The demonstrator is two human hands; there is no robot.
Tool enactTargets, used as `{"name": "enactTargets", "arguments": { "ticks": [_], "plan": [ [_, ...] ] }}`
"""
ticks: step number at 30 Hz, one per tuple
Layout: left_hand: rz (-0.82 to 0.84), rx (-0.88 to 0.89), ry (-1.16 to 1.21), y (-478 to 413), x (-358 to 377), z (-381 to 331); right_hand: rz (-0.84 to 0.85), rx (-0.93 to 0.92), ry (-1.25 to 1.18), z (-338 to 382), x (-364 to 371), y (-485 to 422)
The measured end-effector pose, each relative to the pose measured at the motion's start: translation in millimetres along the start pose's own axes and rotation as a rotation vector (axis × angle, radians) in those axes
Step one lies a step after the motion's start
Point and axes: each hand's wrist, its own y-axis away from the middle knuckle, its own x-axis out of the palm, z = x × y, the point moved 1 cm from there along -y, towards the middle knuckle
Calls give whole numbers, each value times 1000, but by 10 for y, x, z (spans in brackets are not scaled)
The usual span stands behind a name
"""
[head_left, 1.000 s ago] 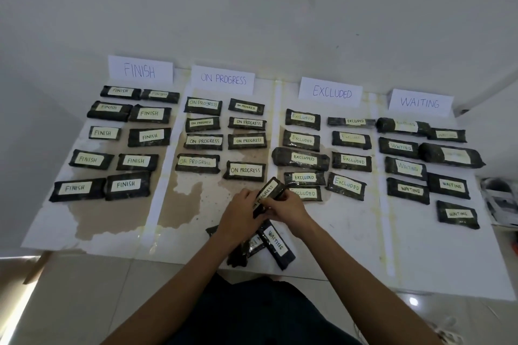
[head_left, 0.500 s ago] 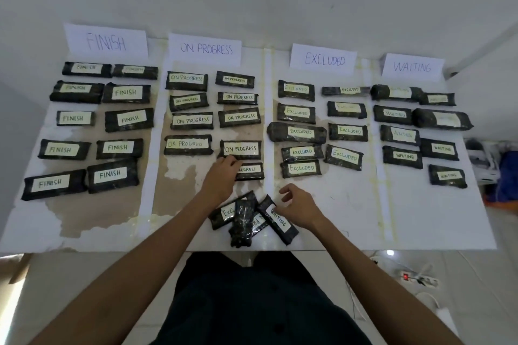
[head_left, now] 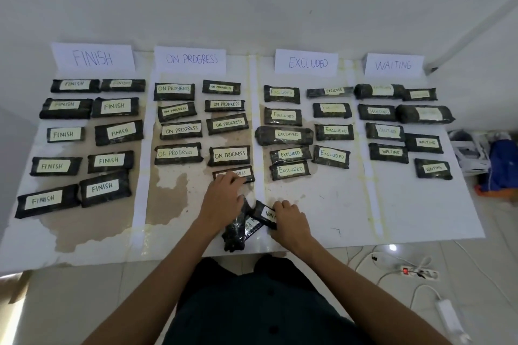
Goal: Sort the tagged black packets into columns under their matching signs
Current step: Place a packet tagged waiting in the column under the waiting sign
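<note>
**Squaring one packet, taking up the next**

We are resting our left hand point(head_left: 224, 196) over an ON PROGRESS packet point(head_left: 246, 173), nearest in the column under the ON PROGRESS sign point(head_left: 190, 59); gripping or only pressing, we cannot tell. Our right hand point(head_left: 290, 218) is curling round a WAITING packet point(head_left: 265, 213) on the small pile point(head_left: 235, 234) at the near edge. We are aiming to square the first in line, then lift the second clear of its neighbours toward the far-right WAITING sign point(head_left: 393, 65).
</note>
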Motion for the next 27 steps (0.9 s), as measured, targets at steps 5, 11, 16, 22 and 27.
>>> {"name": "enactTargets", "arguments": {
  "ticks": [5, 11, 16, 22, 27],
  "plan": [
    [-22, 36, 55, 35, 101, -451, -132, -98, -29, -499, -251, 88],
    [-11, 155, 76, -298, 350, -1112, -277, -90, -62, -1397, -565, 237],
    [74, 233, 88, -638, 658, -1584, -350, 19, -68, -2166, -732, 327],
    [204, 283, 68, -1055, 1070, -2111, -373, 124, -46, -2952, -825, 269],
    [336, 290, 25, -1361, 1449, -2437, -388, 158, -69, -3371, -868, 26]
  ]
}}
